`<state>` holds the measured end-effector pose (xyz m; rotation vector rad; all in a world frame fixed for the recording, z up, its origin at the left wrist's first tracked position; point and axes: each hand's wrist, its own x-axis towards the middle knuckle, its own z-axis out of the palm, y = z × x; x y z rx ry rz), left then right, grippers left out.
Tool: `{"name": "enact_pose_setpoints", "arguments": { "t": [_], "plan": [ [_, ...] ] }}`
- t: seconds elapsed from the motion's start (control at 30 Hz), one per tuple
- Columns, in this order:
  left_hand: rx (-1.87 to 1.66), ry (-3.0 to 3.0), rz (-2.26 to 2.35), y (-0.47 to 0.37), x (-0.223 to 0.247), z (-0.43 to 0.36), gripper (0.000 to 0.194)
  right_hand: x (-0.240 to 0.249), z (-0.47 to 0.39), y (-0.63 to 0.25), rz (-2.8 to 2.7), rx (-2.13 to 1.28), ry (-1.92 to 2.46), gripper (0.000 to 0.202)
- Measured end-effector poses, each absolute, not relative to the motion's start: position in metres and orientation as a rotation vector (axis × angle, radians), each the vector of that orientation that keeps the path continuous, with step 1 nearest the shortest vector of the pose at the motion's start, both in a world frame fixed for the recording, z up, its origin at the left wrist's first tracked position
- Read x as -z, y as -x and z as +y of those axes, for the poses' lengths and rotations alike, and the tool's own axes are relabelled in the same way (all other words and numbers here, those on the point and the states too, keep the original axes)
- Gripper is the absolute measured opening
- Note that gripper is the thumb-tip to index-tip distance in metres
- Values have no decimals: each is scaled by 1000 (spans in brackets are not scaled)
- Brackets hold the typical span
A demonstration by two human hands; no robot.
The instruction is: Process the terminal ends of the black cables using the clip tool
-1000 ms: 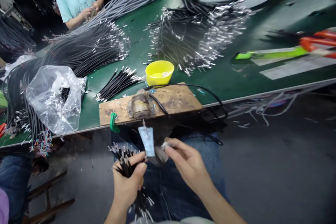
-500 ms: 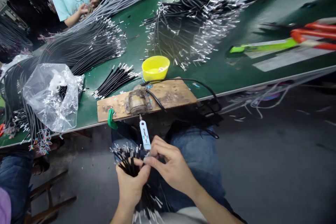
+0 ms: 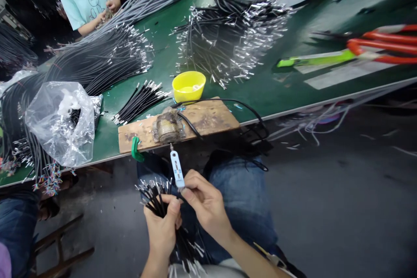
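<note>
Clasping cables [image 3: 158, 206] in left fingers [image 3: 172, 211], pinching something hidden in right fingers [image 3: 193, 200] off the counter's [image 3: 280, 91] front edge. Seemingly partway, with many remaining.

From the cylinder [image 3: 168, 129] fixed on the board [image 3: 211, 119] at the near edge of the table [image 3: 286, 89], the bowl [image 3: 188, 91] is set at one o'clock, with the cable heap [image 3: 233, 15] spread beyond it. At nine the bag [image 3: 61, 134] is placed; between ten and eleven the short bundle [image 3: 139, 104] is laid, the long cables [image 3: 97, 58] stretched behind it. At six the fitting [image 3: 177, 168] is mounted, and farther out the bunch [image 3: 156, 202] is held in the left hand [image 3: 163, 223].
</note>
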<state>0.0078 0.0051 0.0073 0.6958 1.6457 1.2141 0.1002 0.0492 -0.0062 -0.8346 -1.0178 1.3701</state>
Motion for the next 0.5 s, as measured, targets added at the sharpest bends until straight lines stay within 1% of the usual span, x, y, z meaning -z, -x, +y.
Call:
{"name": "enact_pose_setpoints", "arguments": {
  "t": [0.07, 0.13, 0.17, 0.23, 0.33, 0.4, 0.5],
  "plan": [
    [-1190, -655, 1583, -9, -5, 5, 51, 8, 46, -94, -784, -1615, 772, 25],
    [-1167, -633, 1534, -9, -4, 5, 51, 9, 46, -92, -613, -1869, 697, 29],
    [-1156, -629, 1515, -8, -3, 4, 50, 9, 47, -93, -581, -1942, 679, 30],
    [-1142, -630, 1501, -5, -2, 4, 47, 8, 51, -98, -651, -1938, 689, 30],
    [-1128, -631, 1491, -1, -1, 4, 45, 3, 59, -110, -947, -1743, 713, 24],
    [-1118, -631, 1486, 0, 1, 5, 48, 0, 63, -116, -1103, -1668, 708, 21],
    [-1103, -654, 1484, -2, 2, 8, 52, -2, 62, -114, -1072, -1693, 723, 28]
  ]
}}
